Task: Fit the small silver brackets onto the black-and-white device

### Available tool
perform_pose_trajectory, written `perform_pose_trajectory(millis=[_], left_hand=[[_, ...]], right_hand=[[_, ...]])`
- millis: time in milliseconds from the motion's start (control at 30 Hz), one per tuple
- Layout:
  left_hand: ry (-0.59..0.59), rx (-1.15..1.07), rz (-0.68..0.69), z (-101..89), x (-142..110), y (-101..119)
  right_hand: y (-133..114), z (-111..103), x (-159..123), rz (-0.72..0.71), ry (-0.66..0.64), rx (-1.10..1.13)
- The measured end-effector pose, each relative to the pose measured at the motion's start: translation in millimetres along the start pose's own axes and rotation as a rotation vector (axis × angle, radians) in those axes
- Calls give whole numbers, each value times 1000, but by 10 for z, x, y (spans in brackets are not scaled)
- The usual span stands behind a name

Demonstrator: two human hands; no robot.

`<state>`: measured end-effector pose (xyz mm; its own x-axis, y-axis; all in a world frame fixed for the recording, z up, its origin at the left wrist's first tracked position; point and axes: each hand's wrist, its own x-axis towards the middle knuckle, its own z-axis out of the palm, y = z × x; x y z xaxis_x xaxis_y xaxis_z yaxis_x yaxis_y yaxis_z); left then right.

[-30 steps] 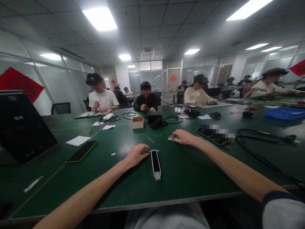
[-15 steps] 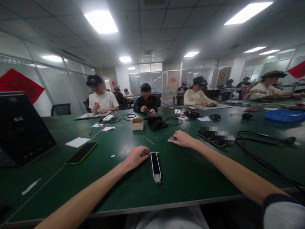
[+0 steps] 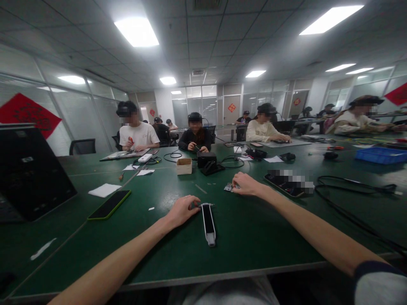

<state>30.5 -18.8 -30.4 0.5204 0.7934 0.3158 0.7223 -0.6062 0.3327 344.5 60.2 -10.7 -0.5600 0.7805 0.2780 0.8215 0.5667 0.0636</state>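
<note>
A slim white handheld device [image 3: 208, 224] with a long black face lies on the green table in front of me. My left hand [image 3: 184, 210] rests at its upper left, thumb and fingers curved and apart. A thin silvery piece [image 3: 210, 205] lies across the device's far end, close to those fingertips; whether they touch it I cannot tell. Farther off to the right, my right hand [image 3: 245, 184] is lowered to the table with its fingers drawn together. Small metal parts [image 3: 228, 187] lie at its fingertips, and what the fingers pinch is hidden.
A green-edged phone [image 3: 110, 205] and folded white paper [image 3: 104, 190] lie left, beside a black computer case [image 3: 32, 173]. Ahead stand a small open box [image 3: 184, 166] and a black device [image 3: 206, 162]. Rightward are a dark phone-like object [image 3: 280, 183], cables [image 3: 343, 203] and a blue tray [image 3: 380, 155]. Several people sit beyond.
The view has shifted very slightly. My right hand has moved a little to the right, showing more of the small metal parts. My left hand stays beside the device.
</note>
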Motion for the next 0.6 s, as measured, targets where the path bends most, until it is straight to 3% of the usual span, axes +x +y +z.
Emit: perform_pose_trajectory(millis=[300, 467, 600], left_hand=[[0, -1, -2, 8, -1, -9], [-13, 7, -14, -28, 0, 46], [-30, 18, -28, -37, 7, 63]], right_hand=[[50, -76, -48, -75, -90, 22], [-7, 35, 13, 21, 6, 8], [-53, 164, 95, 2, -2, -16]])
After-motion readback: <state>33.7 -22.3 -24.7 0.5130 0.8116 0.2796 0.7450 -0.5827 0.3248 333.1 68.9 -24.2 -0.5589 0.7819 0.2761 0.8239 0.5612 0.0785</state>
